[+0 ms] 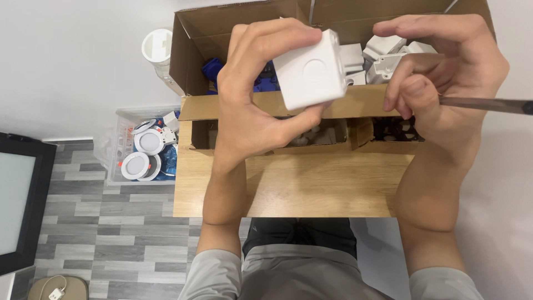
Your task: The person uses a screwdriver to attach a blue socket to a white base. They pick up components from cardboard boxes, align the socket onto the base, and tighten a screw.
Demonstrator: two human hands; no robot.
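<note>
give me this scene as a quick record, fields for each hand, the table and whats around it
left hand: left hand grips a white square box, raised above the table
right hand: right hand holds a thin dark-tipped tool, beside the box
table: wooden table with open cardboard boxes holding white and blue parts
floor: clear bin of round white lamps, grey plank floor

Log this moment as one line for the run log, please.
left hand: holds white square box | right hand: grips thin metal tool | below: cardboard box, wooden table
</note>
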